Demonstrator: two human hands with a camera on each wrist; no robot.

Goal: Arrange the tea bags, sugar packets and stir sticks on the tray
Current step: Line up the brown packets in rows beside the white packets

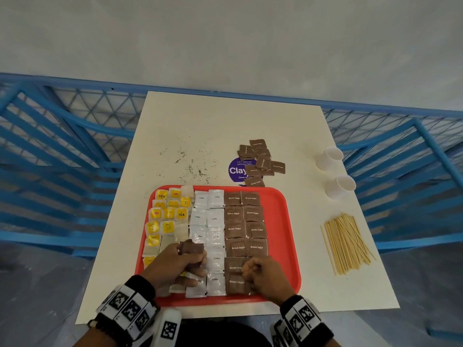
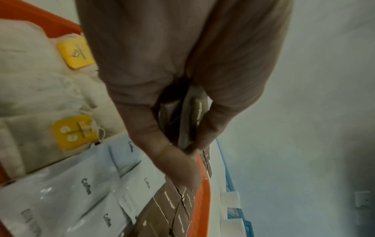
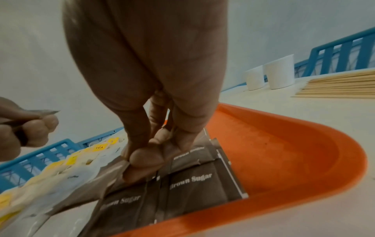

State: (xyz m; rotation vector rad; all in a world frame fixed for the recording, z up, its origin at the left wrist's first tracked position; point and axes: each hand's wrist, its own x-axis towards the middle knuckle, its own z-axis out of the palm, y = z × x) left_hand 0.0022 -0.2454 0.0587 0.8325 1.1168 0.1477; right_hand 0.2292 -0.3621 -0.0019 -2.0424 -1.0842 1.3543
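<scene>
A red tray holds yellow-tagged tea bags on its left, white coffee sachets down the middle and brown sugar packets in two columns to the right. My left hand hovers over the tray's near part and grips a small stack of brown sugar packets between thumb and fingers. My right hand is low at the near end of the sugar columns, where its fingertips pinch the edge of a brown sugar packet lying there. Wooden stir sticks lie piled on the table, right of the tray.
Loose brown sugar packets lie heaped behind the tray, partly over a purple sticker. Two white paper cups stand at the table's right edge. Dark crumbs are scattered behind the tray. A blue railing surrounds the table.
</scene>
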